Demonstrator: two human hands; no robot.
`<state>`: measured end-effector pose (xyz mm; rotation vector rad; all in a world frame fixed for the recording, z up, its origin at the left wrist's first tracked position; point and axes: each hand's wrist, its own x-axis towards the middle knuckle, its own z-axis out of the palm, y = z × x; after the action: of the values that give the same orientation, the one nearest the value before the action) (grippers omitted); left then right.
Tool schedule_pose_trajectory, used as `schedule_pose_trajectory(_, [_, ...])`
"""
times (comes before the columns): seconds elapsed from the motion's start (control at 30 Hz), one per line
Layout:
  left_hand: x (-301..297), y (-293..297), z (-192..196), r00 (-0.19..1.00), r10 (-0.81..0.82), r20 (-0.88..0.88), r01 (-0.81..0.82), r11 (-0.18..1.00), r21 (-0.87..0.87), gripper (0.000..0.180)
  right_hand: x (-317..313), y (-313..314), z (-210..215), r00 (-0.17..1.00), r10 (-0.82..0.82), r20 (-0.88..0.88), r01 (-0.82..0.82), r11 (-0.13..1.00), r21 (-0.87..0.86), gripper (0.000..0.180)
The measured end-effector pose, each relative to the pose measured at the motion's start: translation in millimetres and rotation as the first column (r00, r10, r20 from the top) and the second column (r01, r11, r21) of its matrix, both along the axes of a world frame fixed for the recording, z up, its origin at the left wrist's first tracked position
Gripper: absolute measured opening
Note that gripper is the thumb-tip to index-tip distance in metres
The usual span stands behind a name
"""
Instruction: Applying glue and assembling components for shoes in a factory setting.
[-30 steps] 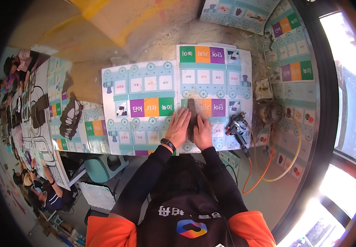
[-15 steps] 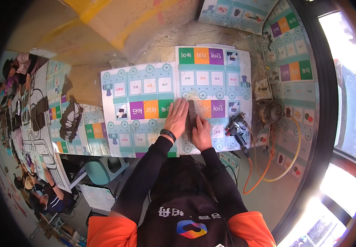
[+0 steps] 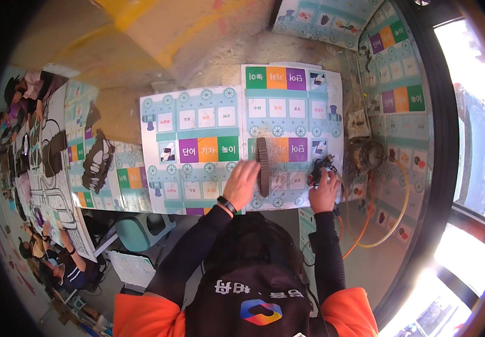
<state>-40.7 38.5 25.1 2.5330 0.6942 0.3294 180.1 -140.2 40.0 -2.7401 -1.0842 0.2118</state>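
Note:
A dark brown ridged strip (image 3: 262, 168), which looks like a shoe sole seen edge-on, stands lengthwise on the printed sheets in front of me. Just left of it is my left hand (image 3: 241, 181), fingers stretched and a little blurred, the tips touching or almost touching the strip. Farther right, my right hand (image 3: 323, 194) has its fingers round a small black spray gun (image 3: 322, 168). Most of the gun's handle is hidden by the hand. An orange hose (image 3: 360, 238) runs from the gun's side.
Printed sheets (image 3: 189, 115) cover the table. A stained round fitting (image 3: 369, 154) with a yellow hose (image 3: 402, 208) stands at the right. Dark patterned soles (image 3: 97, 164) lie on the left. Teal stool (image 3: 133, 231) below the left edge; people work beyond. A cardboard surface (image 3: 158, 33) hangs over the far side.
My right hand has left the brown strip and moved right onto the spray gun. My left hand has slid off the strip's top, slightly nearer me.

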Motion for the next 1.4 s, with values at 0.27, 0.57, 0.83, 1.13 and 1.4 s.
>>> schedule_pose_trajectory(0.27, [4.4, -71.1, -9.1, 0.99, -0.11, -0.093, 0.112, 0.993, 0.026, 0.043, 42.5, -27.1, -33.0, 0.992, 0.123, -0.028, -0.125, 0.985, -0.115, 0.062])
schedule_pose_trajectory(0.57, [11.6, -80.0, -7.7, 0.989, -0.035, -0.142, 0.039, 0.999, 0.024, 0.043, 11.9, 23.9, 54.4, 0.283, 0.074, -0.956, 0.254, 0.956, 0.149, 0.045])
schedule_pose_trajectory(0.83, [11.7, -89.9, -16.9, 0.986, 0.004, -0.166, 0.001, 1.0, 0.031, 0.047, -15.3, 75.1, 83.9, 0.436, -0.01, -0.9, -0.094, 0.994, -0.056, 0.031])
schedule_pose_trajectory(1.13, [11.7, -92.2, -16.1, 0.979, 0.009, -0.206, 0.012, 0.995, 0.1, 0.048, -11.0, 89.6, 79.9, 0.607, 0.052, -0.793, -0.021, 0.999, 0.05, 0.025])
schedule_pose_trajectory(1.4, [12.5, -94.0, -17.5, 0.979, 0.013, -0.204, 0.011, 0.994, 0.112, 0.048, -13.6, 100.3, 67.4, 0.581, 0.052, -0.813, 0.134, 0.978, 0.159, 0.023])
